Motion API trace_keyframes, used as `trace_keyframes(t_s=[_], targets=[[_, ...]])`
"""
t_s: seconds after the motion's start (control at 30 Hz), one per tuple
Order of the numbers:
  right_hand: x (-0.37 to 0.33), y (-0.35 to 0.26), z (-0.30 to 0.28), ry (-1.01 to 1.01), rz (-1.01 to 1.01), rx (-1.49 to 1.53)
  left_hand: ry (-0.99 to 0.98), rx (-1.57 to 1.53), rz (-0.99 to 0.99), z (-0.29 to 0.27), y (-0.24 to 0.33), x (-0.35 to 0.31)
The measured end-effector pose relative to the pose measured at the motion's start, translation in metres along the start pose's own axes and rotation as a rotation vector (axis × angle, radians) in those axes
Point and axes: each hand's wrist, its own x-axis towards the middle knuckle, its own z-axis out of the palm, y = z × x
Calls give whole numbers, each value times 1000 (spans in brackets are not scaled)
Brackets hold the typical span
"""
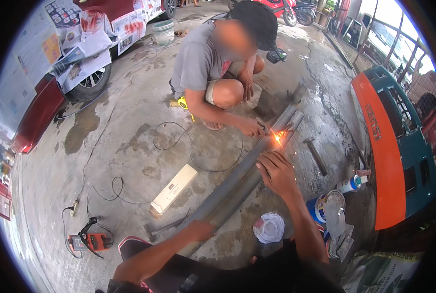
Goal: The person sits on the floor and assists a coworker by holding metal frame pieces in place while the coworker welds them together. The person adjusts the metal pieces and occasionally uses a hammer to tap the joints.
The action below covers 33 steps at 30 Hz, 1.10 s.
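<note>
The metal beam [230, 193] is grey (sparks [277, 137] orange)

Wearing black fabric clothing [286, 266], dark cloth over the knee [136, 250] showing curved red-and-white trim [130, 239]; left hand [202, 230], right hand [278, 171], forearms [303, 215] showing bare.

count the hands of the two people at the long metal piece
4. The person's left hand is on the metal piece; their right hand is near the sparks. The co-worker's nearer hand is beside the sparks, the farther hand hangs by the knees.
</note>
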Motion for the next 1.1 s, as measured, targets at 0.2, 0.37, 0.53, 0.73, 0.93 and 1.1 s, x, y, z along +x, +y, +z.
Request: trace_keyframes(t_s=[0.2, 0.37, 0.53, 0.73, 0.93, 1.1], targets=[[-2, -7, 9, -3, -40, -23, -2, 13, 29, 2, 0, 0], [-3, -8, 11, -75, -21, 28, 3, 37, 22, -6, 7, -2], [-2, -4, -1, -54, 37, 27, 14, 64, 3, -3, 5, 0], [-1, -2, 1, -85, 46, 14, 6, 42, -5, -7, 8, -2], [3, -10, 1, -58, -8, 18, 4, 33, 6, -8, 7, -9], [2, 0, 1, -59, 35, 26, -17, 66, -23, -15, 9, -5]])
